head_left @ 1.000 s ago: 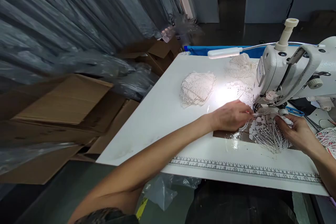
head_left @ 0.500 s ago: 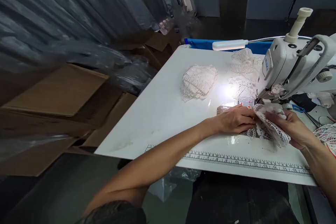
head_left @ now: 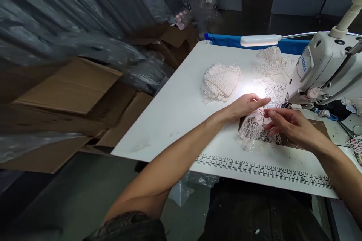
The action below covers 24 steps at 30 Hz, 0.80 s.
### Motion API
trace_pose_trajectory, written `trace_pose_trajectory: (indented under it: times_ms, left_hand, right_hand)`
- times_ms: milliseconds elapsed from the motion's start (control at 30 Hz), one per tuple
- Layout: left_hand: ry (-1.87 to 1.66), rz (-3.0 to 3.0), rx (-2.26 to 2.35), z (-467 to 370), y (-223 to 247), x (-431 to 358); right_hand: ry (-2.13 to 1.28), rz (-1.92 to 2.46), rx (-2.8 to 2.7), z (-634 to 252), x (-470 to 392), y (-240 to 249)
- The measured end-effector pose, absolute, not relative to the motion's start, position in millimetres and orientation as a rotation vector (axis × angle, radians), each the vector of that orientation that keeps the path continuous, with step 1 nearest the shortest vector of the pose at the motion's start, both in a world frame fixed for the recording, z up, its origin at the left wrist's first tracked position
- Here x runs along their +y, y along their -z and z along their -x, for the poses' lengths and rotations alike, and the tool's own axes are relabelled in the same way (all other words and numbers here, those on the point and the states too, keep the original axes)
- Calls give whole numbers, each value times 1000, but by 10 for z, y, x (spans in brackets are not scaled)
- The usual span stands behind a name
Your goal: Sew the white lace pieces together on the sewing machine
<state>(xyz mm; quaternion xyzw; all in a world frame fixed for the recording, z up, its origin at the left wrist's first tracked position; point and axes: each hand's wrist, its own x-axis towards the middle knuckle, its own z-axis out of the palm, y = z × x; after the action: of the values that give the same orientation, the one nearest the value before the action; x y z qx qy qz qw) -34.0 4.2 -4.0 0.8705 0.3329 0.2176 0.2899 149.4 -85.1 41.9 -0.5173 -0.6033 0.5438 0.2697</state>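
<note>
A white lace piece (head_left: 253,130) lies on the table left of the needle area, its mesh spread toward the front edge. My left hand (head_left: 246,106) is over its far side, thumb stretched out toward the right and fingers partly hidden behind. Facing it, my right hand (head_left: 288,122) hovers at the lace's right edge, thumb tip against the forefinger and the other fingers loosely curled. Whatever is in that pinch is too small to make out. The white sewing machine head (head_left: 313,64) stands just behind and right of my hands.
A folded lace stack (head_left: 222,81) sits left of the machine, and more lace (head_left: 271,62) lies behind my hands. A lamp (head_left: 260,40) hangs over the far edge. Scissors (head_left: 346,130) lie at right. The printed ruler (head_left: 254,169) borders the front; cardboard boxes (head_left: 70,86) stand at left.
The lace has moved left, out from between my hands at the needle area, and now lies flatter. My right hand has let go of the raised lace and moved left. The view has shifted slightly.
</note>
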Motion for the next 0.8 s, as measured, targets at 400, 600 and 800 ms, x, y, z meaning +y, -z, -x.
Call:
trace_pose_trajectory:
  times_ms: [400, 600, 800]
  left_hand:
    - [-654, -1997, 1096, 100, 10, -137]
    - [-595, -2443, 1088, -186, 28, 151]
    - [-652, -2977, 829, -15, -117, 185]
  right_hand:
    - [-74, 979, -2499, -1942, -1152, 77]
    - [89, 1187, -2452, -1998, -1077, 144]
    - [18, 1290, -2351, -1959, -1080, 201]
